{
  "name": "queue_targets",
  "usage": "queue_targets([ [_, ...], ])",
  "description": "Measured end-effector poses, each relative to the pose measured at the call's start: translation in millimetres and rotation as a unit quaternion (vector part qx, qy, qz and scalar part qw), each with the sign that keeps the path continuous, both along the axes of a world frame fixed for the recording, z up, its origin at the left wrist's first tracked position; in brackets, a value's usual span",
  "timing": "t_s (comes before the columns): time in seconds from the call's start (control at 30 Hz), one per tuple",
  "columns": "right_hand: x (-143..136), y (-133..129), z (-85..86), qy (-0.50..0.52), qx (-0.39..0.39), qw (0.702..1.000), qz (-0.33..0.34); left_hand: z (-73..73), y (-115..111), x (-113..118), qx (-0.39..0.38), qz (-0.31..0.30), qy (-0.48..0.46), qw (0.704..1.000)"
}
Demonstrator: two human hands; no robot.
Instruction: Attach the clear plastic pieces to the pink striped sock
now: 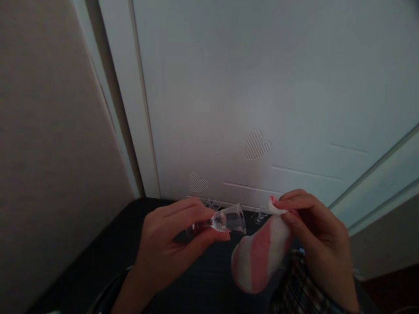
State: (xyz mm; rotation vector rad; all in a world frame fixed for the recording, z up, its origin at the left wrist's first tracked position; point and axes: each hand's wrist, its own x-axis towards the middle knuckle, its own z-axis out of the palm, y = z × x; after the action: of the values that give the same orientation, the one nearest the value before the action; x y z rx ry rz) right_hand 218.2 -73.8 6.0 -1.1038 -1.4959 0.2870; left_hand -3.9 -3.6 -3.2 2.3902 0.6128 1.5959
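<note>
My left hand (176, 237) is closed around the stem of a small clear glass (231, 219). The glass lies tilted on its side, its rim facing right. To its right hangs a pink and white striped sock (258, 255), with my right hand (314, 229) pinching it by the top edge. The sock's toe end points down and to the left. Glass and sock are apart, with a narrow gap between them. Part of the glass's stem and base is hidden behind my left fingers.
A white door (212, 96) with carved hearts stands in front of me. Below it is a dark surface (203, 279). More small clear glassware (259, 216) sits by the door's bottom edge, partly hidden. A plain wall (55, 144) rises at the left.
</note>
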Motion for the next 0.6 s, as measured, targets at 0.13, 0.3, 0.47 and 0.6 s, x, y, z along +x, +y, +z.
queue_targets([
  [0.13, -8, 2, 1.0, -0.011, -0.013, 0.999, 0.035, -1.4, 0, 2, 0.006, 0.009, 0.014, 1.000],
  [0.3, -27, -9, 4.7, 0.055, 0.130, 0.990, 0.023, -0.1, 2, 4, 0.008, -0.004, 0.035, 0.999],
  [0.47, -32, -14, 14.4, 0.017, 0.136, 0.990, 0.008, 0.6, 1, 3, 0.006, -0.013, 0.015, 1.000],
  [0.6, -24, -3, 13.4, -0.135, -0.070, 0.978, 0.145, 0.6, -2, 0, -0.036, -0.024, -0.015, 0.999],
])
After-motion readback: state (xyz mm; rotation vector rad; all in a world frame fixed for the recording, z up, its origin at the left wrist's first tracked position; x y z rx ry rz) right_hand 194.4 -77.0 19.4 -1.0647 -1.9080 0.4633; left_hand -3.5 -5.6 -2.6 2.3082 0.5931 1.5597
